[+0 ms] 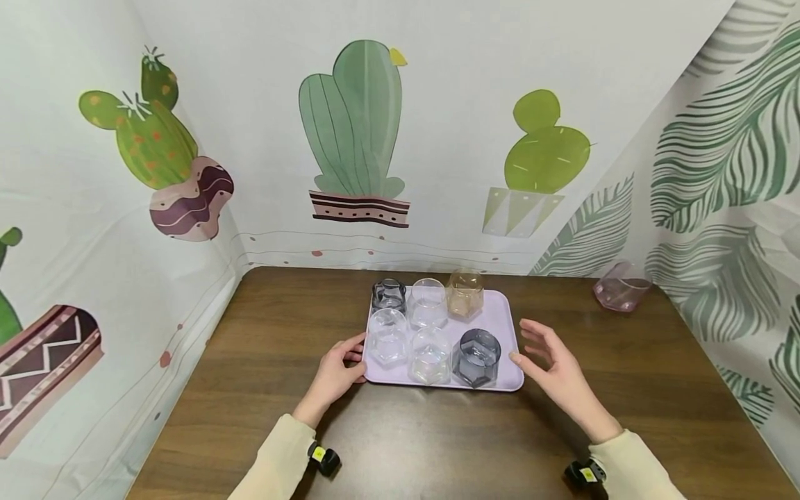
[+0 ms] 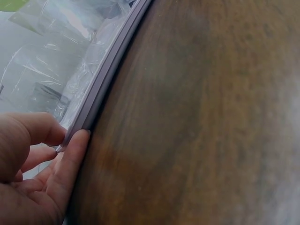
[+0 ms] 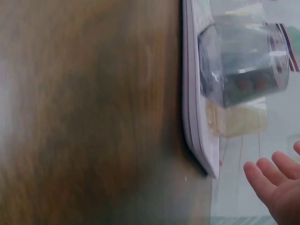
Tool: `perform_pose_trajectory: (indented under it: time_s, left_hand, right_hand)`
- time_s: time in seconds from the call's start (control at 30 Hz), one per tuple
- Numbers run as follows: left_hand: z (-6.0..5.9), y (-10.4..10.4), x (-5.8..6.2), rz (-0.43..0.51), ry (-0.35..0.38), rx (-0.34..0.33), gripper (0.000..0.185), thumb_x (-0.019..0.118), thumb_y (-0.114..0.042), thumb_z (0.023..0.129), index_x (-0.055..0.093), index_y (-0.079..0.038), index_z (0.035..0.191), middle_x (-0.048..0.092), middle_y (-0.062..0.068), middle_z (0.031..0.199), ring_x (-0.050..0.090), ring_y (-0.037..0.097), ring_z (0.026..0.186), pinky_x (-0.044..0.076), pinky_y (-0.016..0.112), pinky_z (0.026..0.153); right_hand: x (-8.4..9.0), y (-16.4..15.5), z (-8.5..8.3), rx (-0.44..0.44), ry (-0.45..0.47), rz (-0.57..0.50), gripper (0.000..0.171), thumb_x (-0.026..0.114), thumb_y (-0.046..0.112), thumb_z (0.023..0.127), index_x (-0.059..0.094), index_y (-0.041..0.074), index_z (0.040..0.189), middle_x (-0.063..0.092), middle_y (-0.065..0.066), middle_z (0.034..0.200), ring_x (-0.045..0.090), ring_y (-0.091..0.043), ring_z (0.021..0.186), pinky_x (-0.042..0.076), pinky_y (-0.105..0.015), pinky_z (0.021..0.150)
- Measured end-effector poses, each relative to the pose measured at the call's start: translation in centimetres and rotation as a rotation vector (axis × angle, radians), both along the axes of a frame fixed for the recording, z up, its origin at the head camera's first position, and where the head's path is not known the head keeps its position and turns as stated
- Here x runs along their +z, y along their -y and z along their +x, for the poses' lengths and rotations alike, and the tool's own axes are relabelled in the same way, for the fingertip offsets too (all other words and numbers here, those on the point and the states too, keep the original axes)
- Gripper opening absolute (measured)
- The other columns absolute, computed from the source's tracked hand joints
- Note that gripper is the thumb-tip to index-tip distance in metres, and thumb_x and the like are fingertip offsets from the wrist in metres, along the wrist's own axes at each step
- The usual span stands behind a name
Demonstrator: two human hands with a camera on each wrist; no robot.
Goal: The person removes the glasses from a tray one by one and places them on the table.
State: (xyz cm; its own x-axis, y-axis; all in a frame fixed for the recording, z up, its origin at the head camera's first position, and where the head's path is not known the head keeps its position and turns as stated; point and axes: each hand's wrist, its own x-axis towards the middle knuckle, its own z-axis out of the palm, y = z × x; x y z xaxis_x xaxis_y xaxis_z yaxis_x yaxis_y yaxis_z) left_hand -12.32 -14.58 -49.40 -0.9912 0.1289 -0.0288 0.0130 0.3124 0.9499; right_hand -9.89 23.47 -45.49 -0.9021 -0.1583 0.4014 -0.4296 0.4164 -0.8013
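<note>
Cactus-print curtains enclose a dark wooden table. A lilac tray sits at centre holding six upturned glasses in two rows. The left hand pinches the tray's near-left edge between thumb and fingers. The right hand hovers just beside the tray's right edge, fingers spread and grasping nothing. A pink glass stands far right, well apart.
</note>
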Motion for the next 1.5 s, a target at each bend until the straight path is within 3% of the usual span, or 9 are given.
perform_pose_trajectory:
  time_s: [0.2,0.3,0.47,0.57,0.63,0.9,1.17,1.4,1.5]
  left_hand:
    - [-1.0,0.5,-3.0,-0.002,0.002,0.041,0.06,0.058,0.012,0.073,0.053,-0.002,0.131,0.054,0.02,0.106,0.057,0.029,0.092,0.06,0.031,0.054]
    - [-1.1,0.7,-3.6,-0.004,0.001,0.049,0.061,0.059,0.011,0.072,0.055,-0.006,0.131,0.055,0.015,0.105,0.057,0.025,0.09,0.06,0.028,0.054]
    - [-1.0,0.7,-3.7,-0.005,0.0,0.048,0.061,0.059,0.01,0.072,0.056,-0.01,0.13,0.055,0.013,0.103,0.057,0.024,0.09,0.06,0.028,0.054]
    - [-1.0,0.7,-3.7,-0.009,0.0,0.048,0.061,0.059,0.01,0.072,0.056,-0.009,0.13,0.054,0.013,0.103,0.057,0.024,0.09,0.06,0.028,0.054]
    - [-0.9,0.7,-3.7,-0.011,-0.002,0.05,0.061,0.059,0.01,0.072,0.056,-0.009,0.13,0.054,0.013,0.103,0.057,0.024,0.09,0.06,0.028,0.054]
    - [-1.0,0.7,-3.8,-0.014,-0.013,0.056,0.061,0.059,0.01,0.072,0.056,-0.009,0.129,0.055,0.013,0.102,0.058,0.024,0.089,0.059,0.027,0.053]
    - [-1.1,0.7,-3.7,-0.016,-0.009,0.059,0.06,0.06,0.01,0.073,0.057,-0.01,0.129,0.055,0.012,0.102,0.057,0.023,0.089,0.059,0.027,0.053]
    - [-1.2,0.6,-3.6,-0.008,-0.038,0.044,0.06,0.059,0.01,0.072,0.056,-0.007,0.13,0.056,0.014,0.103,0.058,0.024,0.089,0.06,0.028,0.053]
    - [-1.3,0.6,-3.6,-0.007,-0.032,0.046,0.061,0.059,0.01,0.072,0.056,-0.008,0.13,0.055,0.014,0.103,0.058,0.024,0.089,0.06,0.028,0.053]
  right_hand:
    - [-0.2,1.4,0.3,0.026,0.031,0.021,0.06,0.072,-0.001,0.077,0.045,-0.002,0.13,0.052,-0.019,0.127,0.047,0.004,0.114,0.045,-0.009,0.09]
    - [-0.4,2.0,0.4,0.025,0.037,0.041,0.062,0.074,0.001,0.076,0.045,0.0,0.131,0.052,-0.017,0.128,0.046,0.005,0.115,0.05,-0.018,0.091]
    - [-0.8,2.6,0.3,0.04,0.043,0.059,0.064,0.075,0.003,0.075,0.045,0.001,0.131,0.051,-0.016,0.13,0.051,-0.019,0.117,0.052,-0.047,0.089]
    - [-1.1,2.9,0.1,0.051,0.044,0.058,0.066,0.076,0.004,0.074,0.044,-0.001,0.132,0.051,-0.016,0.13,0.051,-0.034,0.115,0.05,-0.051,0.088]
    - [-1.3,3.0,0.0,0.061,0.036,0.061,0.068,0.077,0.004,0.073,0.043,-0.002,0.132,0.05,-0.018,0.13,0.05,-0.037,0.115,0.05,-0.052,0.088]
    - [-4.1,3.1,-1.0,0.08,0.002,0.102,0.076,0.081,0.01,0.07,0.042,0.005,0.136,0.053,-0.014,0.129,0.053,-0.029,0.112,0.053,-0.04,0.088]
    - [-4.6,3.3,-1.3,0.075,0.01,0.133,0.078,0.081,0.021,0.072,0.04,0.011,0.138,0.054,-0.009,0.126,0.053,-0.024,0.111,0.052,-0.029,0.09]
    - [-4.6,3.6,-1.2,0.051,0.008,0.121,0.08,0.082,0.017,0.07,0.04,0.012,0.137,0.057,-0.01,0.122,0.055,-0.027,0.107,0.054,-0.045,0.085]
    - [-4.7,3.6,-1.2,0.039,0.009,0.122,0.079,0.082,0.017,0.069,0.041,0.012,0.136,0.057,-0.009,0.121,0.055,-0.026,0.106,0.054,-0.045,0.085]
